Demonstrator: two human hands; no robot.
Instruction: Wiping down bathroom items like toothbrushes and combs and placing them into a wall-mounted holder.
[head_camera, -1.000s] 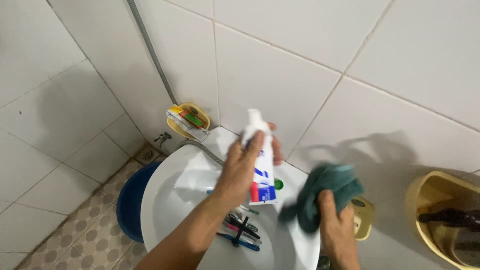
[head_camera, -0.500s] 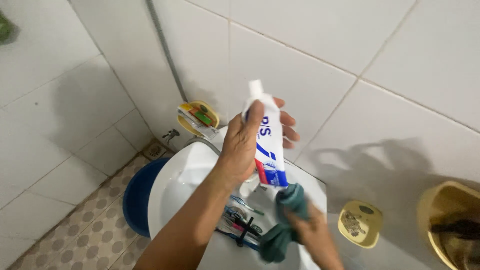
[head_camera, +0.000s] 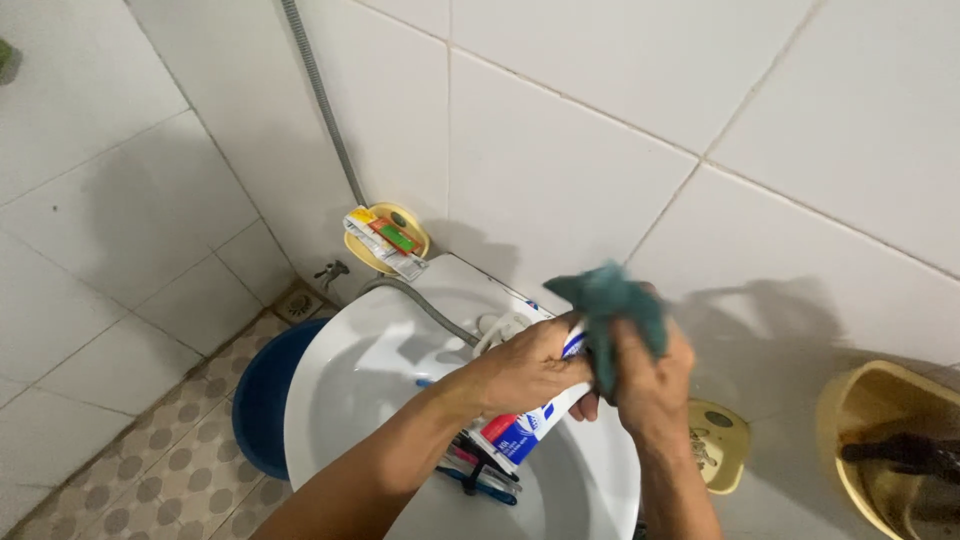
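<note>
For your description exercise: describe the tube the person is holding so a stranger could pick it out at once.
Find the white sink under the tiled wall. Above its basin, the left hand grips a white tube with blue and red markings, while the right hand presses a teal cloth on it. It is far bigger than the toothbrushes below.

We cannot see the upper part of the tube (head_camera: 528, 428), hidden behind our left hand (head_camera: 530, 365) and the teal cloth (head_camera: 610, 305). The yellow holder (head_camera: 885, 440) at far right is cut off by the edge, its dark contents too blurred to tell.
</note>
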